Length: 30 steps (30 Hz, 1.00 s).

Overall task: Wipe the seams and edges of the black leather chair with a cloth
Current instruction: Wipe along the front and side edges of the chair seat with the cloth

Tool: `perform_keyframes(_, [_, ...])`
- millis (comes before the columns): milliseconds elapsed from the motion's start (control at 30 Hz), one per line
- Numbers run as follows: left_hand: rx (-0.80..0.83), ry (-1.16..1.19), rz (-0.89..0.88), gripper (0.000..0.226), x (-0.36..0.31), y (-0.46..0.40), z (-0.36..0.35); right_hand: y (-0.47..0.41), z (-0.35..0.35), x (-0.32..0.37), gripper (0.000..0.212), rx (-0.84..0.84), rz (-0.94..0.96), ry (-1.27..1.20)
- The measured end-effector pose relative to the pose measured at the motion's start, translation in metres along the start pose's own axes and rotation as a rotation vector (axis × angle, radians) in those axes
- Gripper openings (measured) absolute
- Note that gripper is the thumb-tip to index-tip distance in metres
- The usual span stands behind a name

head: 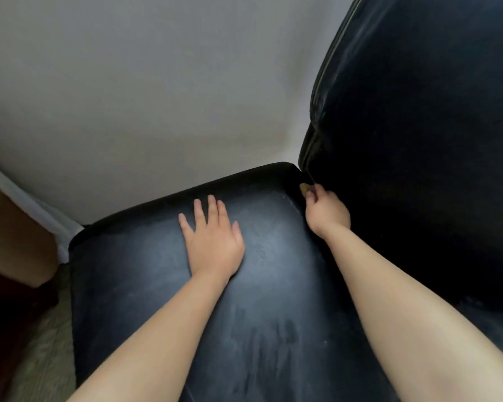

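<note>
Left of the chair seat (273, 285), pale wall (143, 97) and a strip of carpet (41, 358) are showing. On the seat's far half, left hand (212, 242) is lying flat, fingers straight and spread, holding nothing, bracing the cushion. Right of it, at the seat's back corner, right hand (325, 211) is pinching a small yellowish bit of cloth (303, 187), fingers curled round it, pushing it into the crease where the seat is meeting the backrest (418, 140). Most of the cloth is hidden; its shape and long axis I cannot tell, only that the exposed tip is pointing toward the wall.

Advice: keep the left hand pressing down to open the gap, then drag the cloth along the crease toward the near side. The crease's long axis is running from the wall corner back toward the person.
</note>
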<state>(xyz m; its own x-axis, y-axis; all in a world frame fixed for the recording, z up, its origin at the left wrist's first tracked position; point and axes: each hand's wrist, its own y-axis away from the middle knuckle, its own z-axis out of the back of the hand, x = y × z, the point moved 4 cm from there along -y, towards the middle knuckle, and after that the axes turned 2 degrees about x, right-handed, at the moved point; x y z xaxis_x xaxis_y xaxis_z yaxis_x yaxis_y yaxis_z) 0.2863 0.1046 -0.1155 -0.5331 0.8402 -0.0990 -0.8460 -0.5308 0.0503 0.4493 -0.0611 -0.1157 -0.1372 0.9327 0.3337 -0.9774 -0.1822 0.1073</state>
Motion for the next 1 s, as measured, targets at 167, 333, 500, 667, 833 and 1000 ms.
perform_keyframes(167, [0.02,-0.001,-0.04,0.061,-0.012,0.018,-0.005,0.027,0.005,-0.025,0.046,-0.007,-0.049,0.015])
perform_keyframes(333, [0.04,-0.002,-0.081,0.061,-0.018,0.037,-0.006,0.056,0.009,-0.046,0.047,-0.009,-0.087,0.029])
perform_keyframes(500, [0.062,-0.015,-0.141,0.06,-0.023,0.062,-0.008,0.079,0.012,-0.062,0.045,-0.018,-0.1,0.051])
perform_keyframes(667, [0.086,-0.023,-0.18,0.061,-0.025,0.078,-0.008,0.094,0.017,-0.069,0.046,-0.011,-0.13,0.079])
perform_keyframes(833, [0.104,-0.009,-0.192,0.063,-0.025,0.088,-0.01,0.11,0.022,-0.078,0.047,-0.003,-0.138,0.088])
perform_keyframes(1000, [0.099,-0.004,-0.211,0.064,-0.028,0.105,-0.012,0.129,0.025,-0.09,0.047,-0.001,-0.156,0.104])
